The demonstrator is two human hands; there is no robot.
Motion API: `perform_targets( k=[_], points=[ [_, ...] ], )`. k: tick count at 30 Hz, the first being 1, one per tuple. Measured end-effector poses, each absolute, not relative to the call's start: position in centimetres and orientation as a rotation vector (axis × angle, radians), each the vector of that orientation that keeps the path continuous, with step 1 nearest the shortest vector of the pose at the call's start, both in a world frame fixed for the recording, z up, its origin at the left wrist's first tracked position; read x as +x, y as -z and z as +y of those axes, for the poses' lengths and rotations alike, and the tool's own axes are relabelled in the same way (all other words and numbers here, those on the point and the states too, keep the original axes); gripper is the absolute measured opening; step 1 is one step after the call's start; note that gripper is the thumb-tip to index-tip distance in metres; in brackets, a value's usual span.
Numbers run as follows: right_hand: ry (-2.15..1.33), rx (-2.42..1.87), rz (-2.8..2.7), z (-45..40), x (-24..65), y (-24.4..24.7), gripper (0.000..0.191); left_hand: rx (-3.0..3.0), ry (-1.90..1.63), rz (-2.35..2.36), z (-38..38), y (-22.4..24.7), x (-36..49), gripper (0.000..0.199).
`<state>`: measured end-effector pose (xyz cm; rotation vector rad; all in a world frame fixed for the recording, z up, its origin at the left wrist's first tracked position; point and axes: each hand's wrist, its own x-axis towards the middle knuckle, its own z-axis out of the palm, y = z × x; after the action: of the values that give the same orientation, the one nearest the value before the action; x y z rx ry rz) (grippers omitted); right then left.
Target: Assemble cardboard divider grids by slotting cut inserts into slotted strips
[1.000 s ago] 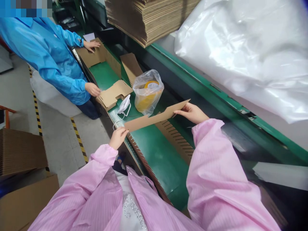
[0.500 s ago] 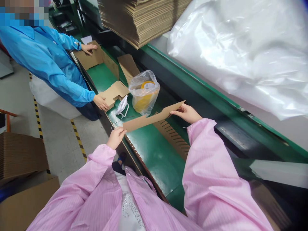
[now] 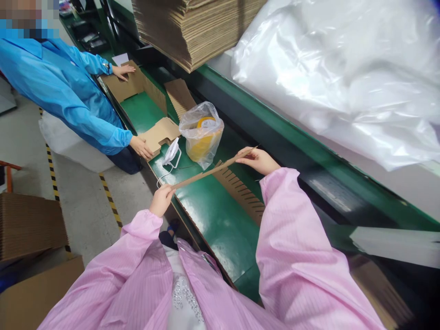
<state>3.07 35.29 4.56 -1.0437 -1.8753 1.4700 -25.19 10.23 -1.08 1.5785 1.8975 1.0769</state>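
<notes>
Between my hands a long cardboard strip [image 3: 206,174] spans the green worktop [image 3: 220,233], seen nearly edge-on. My left hand [image 3: 162,200] is closed on its near end, at the worktop's front edge. At the far end, my right hand [image 3: 258,160] pinches the strip between thumb and fingers. Under and beside it stands a slotted cardboard strip [image 3: 239,195] with a row of cuts along its top. Another slotted edge runs along the worktop's front, partly hidden by my sleeve.
Beyond the strip are a clear bag [image 3: 202,133] with yellow tape rolls and a small white fan [image 3: 171,152]. A co-worker in blue [image 3: 65,91] rests both hands on cardboard pieces [image 3: 160,134]. Stacked cardboard [image 3: 199,32] and a white plastic bag [image 3: 337,78] lie on the shelf above.
The strip in my hands has tilted from showing its broad face to nearly edge-on, and sits slightly lower. Both hands still grip it. The view has shifted a little.
</notes>
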Motion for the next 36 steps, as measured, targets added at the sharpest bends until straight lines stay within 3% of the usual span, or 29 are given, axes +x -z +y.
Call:
perform_targets(
  k=[20,36],
  points=[
    [-1.469,-0.987,-1.958,36.0,2.1,-4.3,0.047,1.708,-0.927,2.019,9.6,2.0,-24.8,0.014],
    [-1.476,-0.871,-2.051,36.7,0.4,-4.6,0.038,1.669,-1.097,2.007,9.1,3.1,-25.1,0.016]
  ],
)
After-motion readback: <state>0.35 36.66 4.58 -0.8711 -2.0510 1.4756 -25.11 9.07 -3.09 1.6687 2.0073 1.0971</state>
